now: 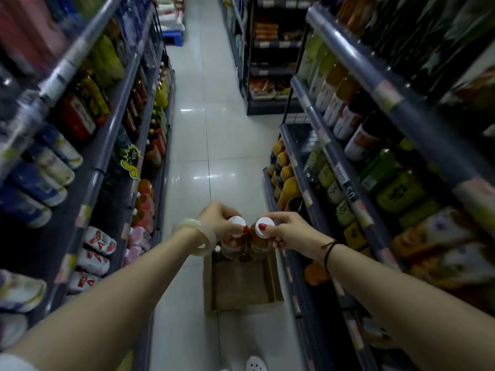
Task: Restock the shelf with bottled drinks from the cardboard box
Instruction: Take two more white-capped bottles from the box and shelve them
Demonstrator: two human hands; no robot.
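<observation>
A brown cardboard box (241,285) lies on the aisle floor below my hands, and its visible inside looks bare. My left hand (218,219) grips the white cap of an orange-brown drink bottle (231,246). My right hand (288,231) grips the white cap of a second such bottle (258,245). Both bottles hang side by side, touching, just above the box's far end. On the right, the lowest shelf (297,287) holds a row of orange bottles (285,180) further up the aisle and one orange bottle (316,273) near the box.
Stocked shelving runs along both sides of the narrow aisle: cans and bottles on the left (88,167), green and juice bottles on the right (388,178). The white tiled floor (214,129) stretches ahead. My white shoe (255,364) shows at the bottom edge.
</observation>
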